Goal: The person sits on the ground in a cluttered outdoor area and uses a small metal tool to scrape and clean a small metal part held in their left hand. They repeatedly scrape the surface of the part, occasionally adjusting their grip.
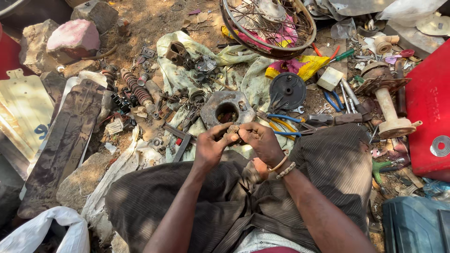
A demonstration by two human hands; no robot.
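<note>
At the centre of the frame my left hand (211, 145) and right hand (262, 140) meet, the fingers of both clamped together on a small metal part (233, 130), just below the hexagonal housing (227, 108) on the cloth (248, 82). I'd judge a steady pinch and slow turning best, keeping the part over my lap. Pliers (288, 124) lie right of it.

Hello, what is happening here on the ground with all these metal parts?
A person sits on the ground and holds a small metal part between both hands, the left hand and the right hand pinching it together above the lap. Just beyond lies a hexagonal metal housing on a dirty cloth, with blue-handled pliers, a spring and a spoked wheel around.
</note>
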